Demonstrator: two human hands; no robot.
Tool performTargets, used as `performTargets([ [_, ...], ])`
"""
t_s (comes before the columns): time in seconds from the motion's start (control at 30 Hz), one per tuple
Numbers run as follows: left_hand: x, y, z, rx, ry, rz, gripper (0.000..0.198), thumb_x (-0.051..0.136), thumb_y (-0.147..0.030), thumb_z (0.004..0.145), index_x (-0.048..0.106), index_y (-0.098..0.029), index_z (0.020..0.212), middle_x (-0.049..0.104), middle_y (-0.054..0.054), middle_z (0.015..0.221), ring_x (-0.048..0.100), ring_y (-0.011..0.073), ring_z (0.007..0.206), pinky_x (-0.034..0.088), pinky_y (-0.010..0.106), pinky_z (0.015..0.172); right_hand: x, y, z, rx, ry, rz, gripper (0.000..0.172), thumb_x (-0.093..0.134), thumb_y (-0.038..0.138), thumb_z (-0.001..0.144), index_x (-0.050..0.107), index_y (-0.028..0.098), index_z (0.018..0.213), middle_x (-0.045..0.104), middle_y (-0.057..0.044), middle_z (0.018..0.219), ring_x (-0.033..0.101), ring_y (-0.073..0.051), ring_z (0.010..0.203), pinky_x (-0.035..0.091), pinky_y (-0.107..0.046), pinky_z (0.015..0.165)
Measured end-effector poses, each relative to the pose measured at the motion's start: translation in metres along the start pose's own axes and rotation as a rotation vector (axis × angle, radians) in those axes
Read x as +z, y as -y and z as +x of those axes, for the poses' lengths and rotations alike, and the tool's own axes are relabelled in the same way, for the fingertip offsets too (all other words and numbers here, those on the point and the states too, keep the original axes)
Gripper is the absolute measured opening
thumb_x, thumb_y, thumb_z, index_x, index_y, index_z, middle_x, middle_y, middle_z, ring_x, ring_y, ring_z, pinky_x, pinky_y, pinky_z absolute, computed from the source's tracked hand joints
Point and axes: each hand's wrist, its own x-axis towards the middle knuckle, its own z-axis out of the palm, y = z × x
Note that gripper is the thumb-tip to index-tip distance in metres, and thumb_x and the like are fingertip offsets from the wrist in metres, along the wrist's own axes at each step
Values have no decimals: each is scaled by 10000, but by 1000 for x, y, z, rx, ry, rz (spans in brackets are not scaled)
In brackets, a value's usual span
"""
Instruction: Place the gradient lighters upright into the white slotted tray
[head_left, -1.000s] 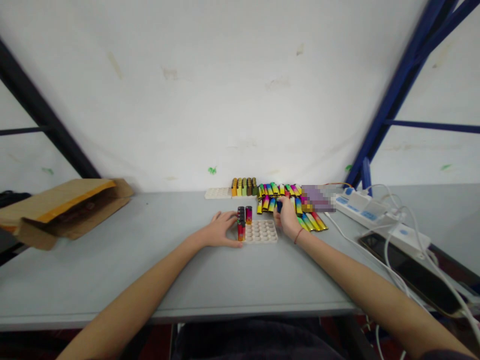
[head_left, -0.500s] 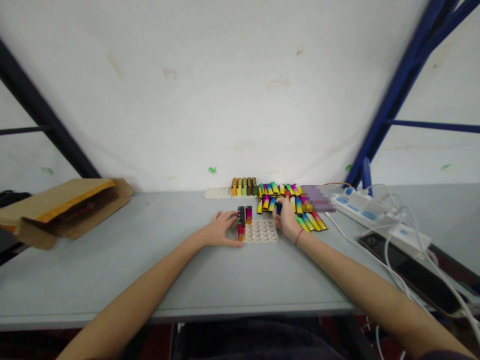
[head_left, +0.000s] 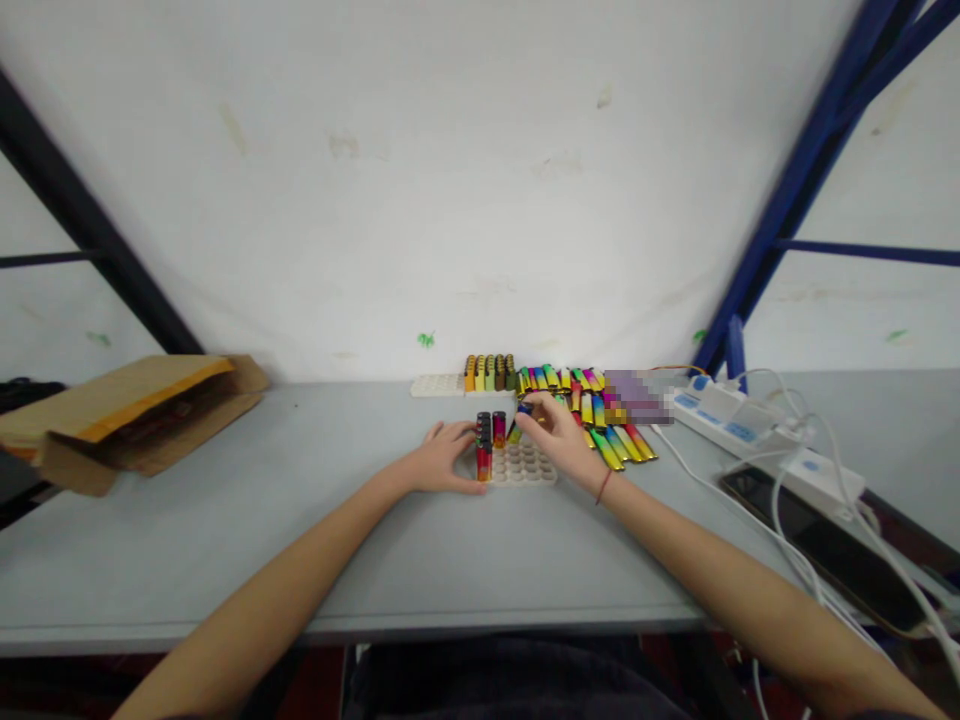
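My right hand [head_left: 561, 436] pinches a shiny battery-like cylinder [head_left: 514, 434] by its dark blue top. The cylinder hangs slightly tilted over the back of a pale tray [head_left: 525, 478] with round holes. Several red-and-orange cylinders with black tops [head_left: 484, 462] stand in a row along the tray's left side. One purple-and-orange cylinder [head_left: 499, 430] stands beside them at the back. At the tray's left edge rests my left hand [head_left: 444, 460], thumb and fingers spread apart around the row. Its fingertips are partly hidden behind the row.
Several shiny multicoloured cylinders [head_left: 616, 446] lie loose at the right. Behind, another tray of upright yellow and green cylinders [head_left: 490, 374] stands beside a pale holed tray [head_left: 437, 386]. A power strip [head_left: 814, 466], cables and a phone [head_left: 825, 545] are right; a cardboard envelope [head_left: 142, 410] is left.
My right hand has moved left from the loose cylinders to above the tray, carrying the dark-topped cylinder. My left hand stays in place.
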Motion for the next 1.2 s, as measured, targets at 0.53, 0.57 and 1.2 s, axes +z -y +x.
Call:
performTargets([
  [0.53,1,1,0,17,-10,19,907,654,-723,697,441,-182,1393,351,161,1490,304,399,1366,109,575,1141,13,3,-8,-98,167,-385,189,551,258,899,590,180,1067,683,-56,875,637,-175,792,474,-290,747],
  [0.57,0,0,0,15,-8,20,906,656,-721,697,438,-187,1395,352,159,1490,302,399,1367,106,579,1140,13,5,-8,-97,181,-453,228,551,263,903,577,182,1114,687,-59,890,640,-179,792,469,-288,739],
  [1.2,-3,-4,0,-18,23,5,908,658,-708,701,434,-161,1391,330,177,1503,288,397,1380,90,598,1134,-92,19,18,664,593,-1197,254,605,257,749,744,88,879,704,-187,742,697,-282,773,498,-331,680],
])
